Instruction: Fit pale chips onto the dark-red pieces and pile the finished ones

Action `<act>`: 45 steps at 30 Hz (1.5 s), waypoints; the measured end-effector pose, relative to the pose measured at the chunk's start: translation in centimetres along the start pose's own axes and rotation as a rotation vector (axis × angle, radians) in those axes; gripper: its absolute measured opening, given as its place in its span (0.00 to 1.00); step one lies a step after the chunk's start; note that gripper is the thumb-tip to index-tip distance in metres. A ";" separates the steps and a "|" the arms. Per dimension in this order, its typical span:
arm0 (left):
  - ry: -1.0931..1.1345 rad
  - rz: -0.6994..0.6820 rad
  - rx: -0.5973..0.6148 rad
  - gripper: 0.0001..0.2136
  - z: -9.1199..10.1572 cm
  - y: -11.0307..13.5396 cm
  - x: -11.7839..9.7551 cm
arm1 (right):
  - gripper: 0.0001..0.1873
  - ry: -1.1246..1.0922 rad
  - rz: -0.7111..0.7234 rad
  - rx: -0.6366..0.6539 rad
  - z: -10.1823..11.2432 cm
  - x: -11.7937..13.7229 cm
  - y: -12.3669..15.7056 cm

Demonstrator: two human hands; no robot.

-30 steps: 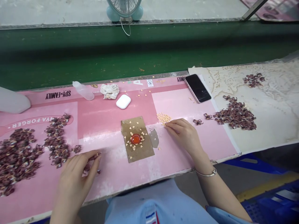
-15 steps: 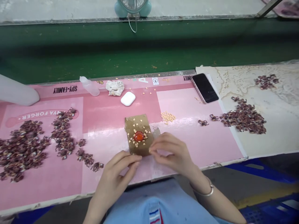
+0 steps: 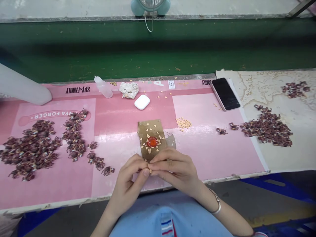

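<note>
My left hand is closed in a pinch, with a bit of a small dark brown figure showing between its fingers; most of it is hidden. Fingertips of my right hand meet those of the left and pinch a small tan piece. Just beyond the hands lies a brown card, scattered with little tan heart-shaped pieces. On it sits a shallow round blob of orange-red stuff. A pile of tan pieces lies to the card's right.
Dark brown figures lie in a big heap at left and another heap at right. Towards the back are a squeeze bottle, crumpled tissue, white case and phone. A fan stands beyond.
My hands have come together; the right one moved left from the card's lower right corner to meet the left fingertips. The whole view has shifted slightly.
</note>
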State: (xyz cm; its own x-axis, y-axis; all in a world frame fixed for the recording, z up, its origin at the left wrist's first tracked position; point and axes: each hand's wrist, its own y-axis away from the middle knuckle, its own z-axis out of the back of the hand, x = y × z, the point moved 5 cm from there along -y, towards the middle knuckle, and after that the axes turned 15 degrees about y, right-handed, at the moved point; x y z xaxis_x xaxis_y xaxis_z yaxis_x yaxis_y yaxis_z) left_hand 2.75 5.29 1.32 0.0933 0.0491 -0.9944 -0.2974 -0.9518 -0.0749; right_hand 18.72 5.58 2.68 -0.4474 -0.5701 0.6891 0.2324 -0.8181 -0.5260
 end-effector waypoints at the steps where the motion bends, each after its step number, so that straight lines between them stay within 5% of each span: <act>1: 0.001 0.007 -0.005 0.11 0.0 0.0 0.1 | 0.07 0.016 0.006 0.001 -0.2 0.1 0.0; 7: -0.013 0.027 -0.044 0.10 0.2 -0.2 0.2 | 0.08 0.135 0.035 -0.005 -0.4 0.0 0.1; 13: -0.141 0.026 -0.037 0.14 2.3 0.7 0.2 | 0.12 0.453 0.002 0.023 0.3 -3.0 0.2; 18: -0.150 0.078 -0.172 0.20 4.1 2.0 0.9 | 0.15 0.596 0.044 0.116 -0.5 -4.2 0.5; 23: -0.120 0.104 -0.188 0.10 4.1 1.9 1.0 | 0.16 0.635 0.084 0.126 -0.6 -3.9 0.6; 32: 0.000 0.123 -0.261 0.04 3.9 1.7 1.1 | 0.17 0.584 0.074 0.085 -0.1 -3.9 0.6; 40: 0.191 0.215 -0.304 0.02 2.4 1.4 1.5 | 0.11 0.138 -0.097 0.018 -0.4 -0.7 -0.1; 45: 0.223 0.238 -0.383 0.03 2.4 1.6 1.3 | 0.09 0.049 -0.148 0.019 -1.3 -0.4 0.0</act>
State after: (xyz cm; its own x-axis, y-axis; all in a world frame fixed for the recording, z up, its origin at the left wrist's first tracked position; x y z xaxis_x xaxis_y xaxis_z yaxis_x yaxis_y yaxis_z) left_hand 0.12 4.57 -0.29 0.2788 -0.2093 -0.9373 0.0314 -0.9734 0.2267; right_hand 17.78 5.86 1.77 -0.5194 -0.4391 0.7331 0.1770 -0.8945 -0.4105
